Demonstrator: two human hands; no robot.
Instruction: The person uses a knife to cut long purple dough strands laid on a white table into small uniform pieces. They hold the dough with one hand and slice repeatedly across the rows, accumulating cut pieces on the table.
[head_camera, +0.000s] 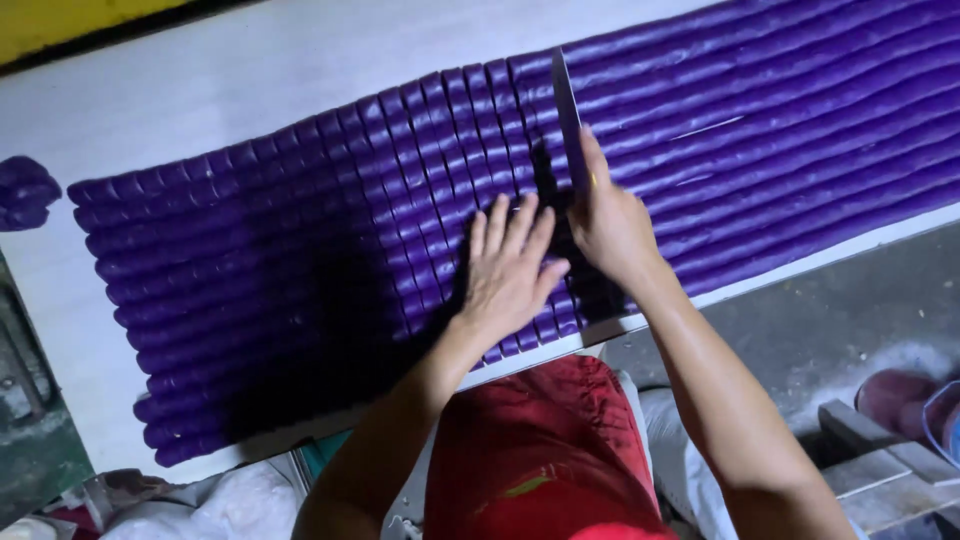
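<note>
Long purple dough-like ropes (780, 120) lie side by side across a white table (200, 90). Their left part is cut into rows of short purple pieces (300, 250). My right hand (610, 225) grips a long knife (568, 115), its blade edge down across the ropes at the boundary between cut pieces and whole ropes. My left hand (510, 265) lies flat, fingers spread, on the cut pieces just left of the blade.
A loose purple lump (25, 192) sits at the table's left edge. Below the table's near edge are my red shorts (540, 450), a grey floor (830, 320), wooden blocks (880, 460), a reddish sandal (895, 395) at right and white bags (240, 505) at lower left.
</note>
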